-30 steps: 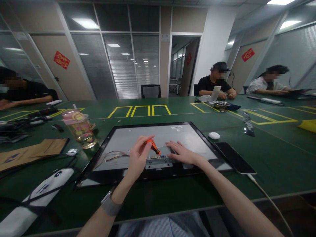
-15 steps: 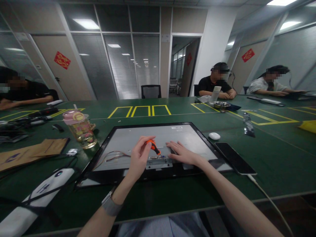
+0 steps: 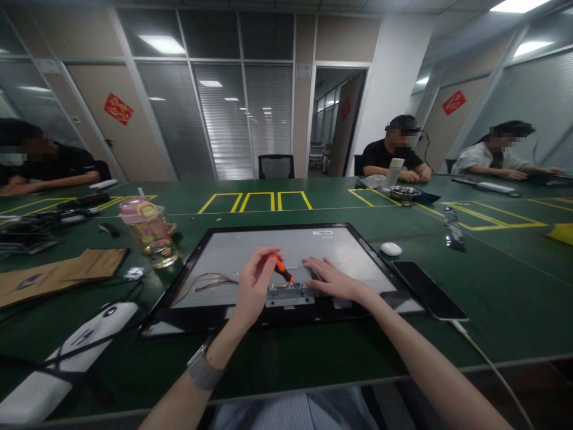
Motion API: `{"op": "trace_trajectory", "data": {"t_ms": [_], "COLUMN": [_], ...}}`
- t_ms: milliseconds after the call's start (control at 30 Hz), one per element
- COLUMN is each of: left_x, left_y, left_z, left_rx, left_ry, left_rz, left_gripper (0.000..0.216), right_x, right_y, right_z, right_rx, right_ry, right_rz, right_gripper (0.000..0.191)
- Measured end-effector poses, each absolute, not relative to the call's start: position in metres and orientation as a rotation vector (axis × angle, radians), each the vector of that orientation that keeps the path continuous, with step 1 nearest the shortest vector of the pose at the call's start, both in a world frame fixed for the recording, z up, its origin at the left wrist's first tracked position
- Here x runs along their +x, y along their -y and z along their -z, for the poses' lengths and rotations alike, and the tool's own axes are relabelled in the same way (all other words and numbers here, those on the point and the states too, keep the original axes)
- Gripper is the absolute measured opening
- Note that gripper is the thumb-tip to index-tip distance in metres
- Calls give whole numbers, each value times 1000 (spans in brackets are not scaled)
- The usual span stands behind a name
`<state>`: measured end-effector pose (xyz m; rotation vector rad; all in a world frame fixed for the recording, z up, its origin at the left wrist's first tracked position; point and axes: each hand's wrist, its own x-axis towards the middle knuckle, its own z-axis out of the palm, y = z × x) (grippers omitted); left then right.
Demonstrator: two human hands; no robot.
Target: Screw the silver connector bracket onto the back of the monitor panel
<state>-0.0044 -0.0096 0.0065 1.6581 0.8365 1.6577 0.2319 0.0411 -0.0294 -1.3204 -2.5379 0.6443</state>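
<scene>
- Against half a second ago, the whole scene sits slightly farther toward 3 o'clock, so the head camera has turned a touch; both hands and the screwdriver keep nearly the same pose.
- The left hand [image 3: 253, 282] has its grip clamped on the orange-and-black screwdriver [image 3: 282, 269], thumb and fingertips pinching the top of the handle.
- The right hand [image 3: 333, 279] lies palm down on the display panel [image 3: 349, 245], its grip apart, fingers spread toward 10 o'clock.
- The screwdriver leans, top toward 10 o'clock, lower end toward 4 o'clock, at the metal connector bracket [image 3: 290, 300] between the hands; the tip's contact is too small to tell.
- The panel lies flat, grey back up, within a black frame; thin wires [image 3: 210, 278] run across it toward 9 o'clock, and a white label marks its far edge near 1 o'clock.
- Around it on the green worktop [image 3: 322, 364]: a pink-lidded tumbler [image 3: 147, 233] at 10 o'clock, a brown paper bag [image 3: 62, 272] at 9, a smartphone [image 3: 430, 291] with a white cable [image 3: 492, 361] at 3, and a metal bowl [image 3: 405, 193] at 1.
- Beyond, a mesh chair [image 3: 276, 166] stands at 12 before glass partitions; seated co-workers are at 10, 1 and 2.
</scene>
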Motion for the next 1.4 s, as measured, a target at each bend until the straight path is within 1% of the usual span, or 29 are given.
{"op": "trace_trajectory", "data": {"t_ms": [167, 367, 600, 833, 1067, 1333, 1400], "left_x": [-4, -3, -6, -4, -4, -4, -5], "left_y": [10, 9, 9, 9, 10, 5, 6], "left_z": [-5, -8, -6, -9, -9, -6, -7], "left_rx": [1682, 1729, 1671, 1735, 1664, 1781, 1803], "left_ry": [-805, -798, -768, -854, -807, -820, -836], "left_rz": [-1636, -1655, -1596, -1671, -1625, -1653, -1621], "left_gripper": [27, 20, 30, 23, 23, 20, 23], "right_x": [232, 231, 231, 232, 231, 231, 231], "right_y": [-41, -40, -40, -42, -41, -40, -40], "right_z": [30, 28, 28, 31, 29, 29, 29], "right_rx": [-1323, -1325, -1336, -1319, -1337, -1328, -1324], "right_ry": [2545, 2541, 2542, 2537, 2538, 2542, 2546], "right_rz": [-649, -669, -651, -661, -653, -654, -650], "right_gripper": [66, 67, 67, 68, 66, 67, 67]}}
